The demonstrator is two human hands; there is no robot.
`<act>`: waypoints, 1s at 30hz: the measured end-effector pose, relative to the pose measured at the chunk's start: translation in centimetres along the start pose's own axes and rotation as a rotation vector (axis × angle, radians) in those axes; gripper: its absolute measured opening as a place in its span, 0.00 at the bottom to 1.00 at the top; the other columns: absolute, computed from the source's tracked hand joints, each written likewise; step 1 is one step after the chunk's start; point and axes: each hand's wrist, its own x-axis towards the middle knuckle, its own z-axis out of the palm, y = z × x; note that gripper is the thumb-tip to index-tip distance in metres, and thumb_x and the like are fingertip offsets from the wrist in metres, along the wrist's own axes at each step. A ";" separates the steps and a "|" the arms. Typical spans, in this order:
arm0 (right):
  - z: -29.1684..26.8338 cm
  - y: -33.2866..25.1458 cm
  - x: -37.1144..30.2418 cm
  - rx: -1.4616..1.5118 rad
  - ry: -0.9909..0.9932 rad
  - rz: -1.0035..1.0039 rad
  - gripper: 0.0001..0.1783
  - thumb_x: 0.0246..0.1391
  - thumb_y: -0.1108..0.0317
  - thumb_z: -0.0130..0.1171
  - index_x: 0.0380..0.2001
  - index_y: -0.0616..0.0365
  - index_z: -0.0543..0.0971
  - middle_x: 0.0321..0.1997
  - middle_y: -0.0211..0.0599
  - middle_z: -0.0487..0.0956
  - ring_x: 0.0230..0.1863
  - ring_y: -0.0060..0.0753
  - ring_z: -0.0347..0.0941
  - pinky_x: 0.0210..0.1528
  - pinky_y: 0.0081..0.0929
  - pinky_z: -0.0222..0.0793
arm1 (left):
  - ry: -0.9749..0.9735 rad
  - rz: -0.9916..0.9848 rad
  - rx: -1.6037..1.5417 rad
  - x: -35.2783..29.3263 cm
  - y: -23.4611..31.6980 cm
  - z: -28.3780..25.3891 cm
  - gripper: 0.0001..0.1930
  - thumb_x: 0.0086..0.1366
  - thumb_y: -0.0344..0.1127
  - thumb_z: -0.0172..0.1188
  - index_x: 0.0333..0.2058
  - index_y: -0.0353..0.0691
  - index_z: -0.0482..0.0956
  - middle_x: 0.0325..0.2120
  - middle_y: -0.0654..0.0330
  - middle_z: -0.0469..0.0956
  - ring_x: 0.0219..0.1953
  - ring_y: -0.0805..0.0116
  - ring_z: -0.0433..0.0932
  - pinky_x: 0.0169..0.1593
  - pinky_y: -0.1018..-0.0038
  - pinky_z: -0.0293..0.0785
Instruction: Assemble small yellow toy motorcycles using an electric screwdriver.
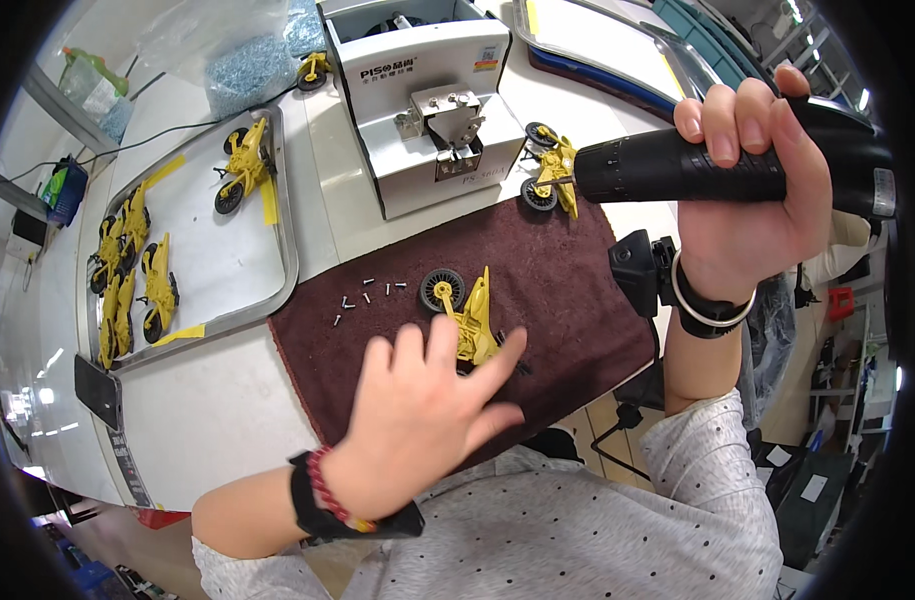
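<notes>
My right hand (pixel 742 190) is wrapped round a black electric screwdriver (pixel 657 168), held raised at the right with its bit pointing left. My left hand (pixel 417 400) hovers over or touches a yellow toy motorcycle (pixel 475 310) with black wheels; contact is unclear. Its fingers are spread and slightly blurred, hiding the toy's lower part. Underneath lies a dark brown cloth (pixel 567 290). Several small screws (pixel 367 294) are scattered on it, left of the toy. Beyond the screwdriver's tip, another yellow toy motorcycle (pixel 557 160) sits at the cloth's far edge.
A white and grey screw feeder machine (pixel 377 150) stands behind the cloth. To the left, a metal tray (pixel 289 250) carries several yellow toy motorcycles (pixel 245 160). Bags of blue pellets (pixel 247 75) lie at the back left. A phone (pixel 99 390) rests at the left edge.
</notes>
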 end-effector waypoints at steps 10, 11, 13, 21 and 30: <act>-0.4 0.0 0.3 -0.046 -0.050 -0.011 0.17 0.55 0.69 0.47 0.48 0.61 0.68 0.26 0.27 0.64 0.27 0.24 0.61 0.39 0.32 0.56 | -0.272 0.117 -0.021 -0.7 -3.4 -3.0 0.19 0.50 0.42 0.65 0.42 0.49 0.75 0.55 0.48 0.65 0.57 0.41 0.63 0.60 0.45 0.57; -0.3 0.1 0.3 -0.056 -0.050 -0.016 0.17 0.55 0.69 0.47 0.48 0.61 0.68 0.25 0.27 0.63 0.27 0.24 0.61 0.39 0.32 0.56 | -0.349 0.155 -0.006 -0.5 -3.7 -3.4 0.19 0.50 0.42 0.65 0.42 0.47 0.75 0.56 0.49 0.65 0.58 0.41 0.62 0.61 0.45 0.56; 0.2 0.6 0.7 -0.057 -0.048 -0.017 0.16 0.55 0.68 0.47 0.48 0.61 0.68 0.26 0.27 0.63 0.27 0.24 0.61 0.39 0.32 0.56 | -0.205 0.106 -0.094 -0.3 -3.3 -2.6 0.20 0.51 0.42 0.65 0.43 0.45 0.75 0.55 0.50 0.66 0.58 0.43 0.63 0.60 0.46 0.57; 4.9 3.7 2.7 -0.228 0.175 -0.227 0.12 0.52 0.68 0.54 0.40 0.60 0.74 0.18 0.30 0.68 0.17 0.28 0.65 0.28 0.30 0.67 | 0.174 0.049 -0.368 -0.2 -4.2 2.1 0.16 0.48 0.28 0.68 0.38 0.40 0.82 0.36 0.62 0.78 0.44 0.58 0.72 0.47 0.66 0.70; 7.6 4.1 3.8 -0.140 0.259 0.155 0.23 0.44 0.67 0.61 0.41 0.74 0.70 0.16 0.36 0.70 0.16 0.32 0.69 0.26 0.27 0.69 | 0.126 -0.067 -0.517 0.2 -4.8 1.6 0.13 0.48 0.29 0.69 0.36 0.43 0.86 0.33 0.66 0.80 0.40 0.64 0.72 0.47 0.69 0.68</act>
